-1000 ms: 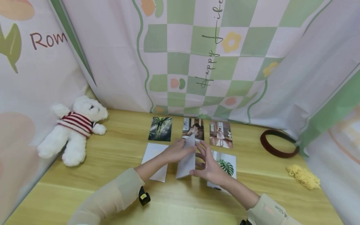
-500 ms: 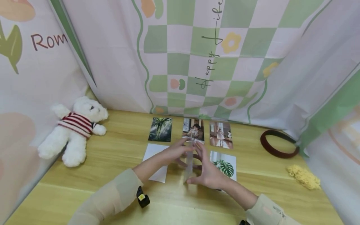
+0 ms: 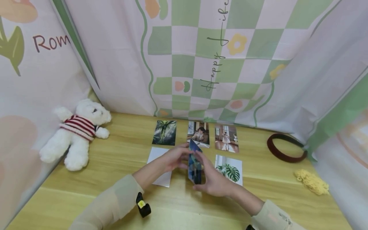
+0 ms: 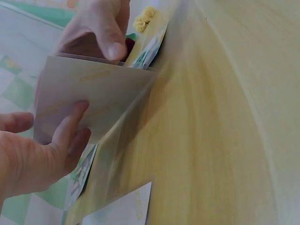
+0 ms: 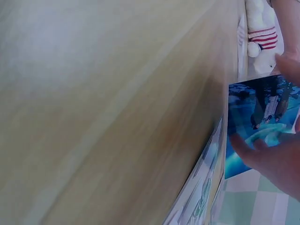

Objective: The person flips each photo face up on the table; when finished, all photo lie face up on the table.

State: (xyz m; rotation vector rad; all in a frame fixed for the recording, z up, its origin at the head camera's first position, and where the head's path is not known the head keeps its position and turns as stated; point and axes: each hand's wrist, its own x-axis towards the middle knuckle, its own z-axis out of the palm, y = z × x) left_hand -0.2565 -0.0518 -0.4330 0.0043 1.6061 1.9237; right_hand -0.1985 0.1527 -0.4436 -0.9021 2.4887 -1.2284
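Upright above the table's middle stands a small stack of photo cards (image 3: 195,166). Its blue picture, with small figures in it, faces the right hand; its white back shows in the left wrist view. My right hand (image 3: 214,179) grips the stack, thumb at the near edge and fingers at the far edge. My left hand (image 4: 42,154) touches the white back with fairly straight fingers. Around them lie a dark plant photo (image 3: 164,132), a photo of a seated person (image 3: 199,134), a dancer photo (image 3: 226,138), a plain white card (image 3: 156,155) and a leaf photo (image 3: 230,169).
A white teddy bear (image 3: 79,127) in a striped sweater lies at the table's left. On the right are a dark red headband (image 3: 273,150) and a bundle of yellow yarn (image 3: 311,182). A checkered curtain (image 3: 207,64) hangs along the back edge.
The stack has turned from its white back, through edge-on, to its blue picture in the head view. My left fingers have drawn slightly back and left; the cards on the table stay put.
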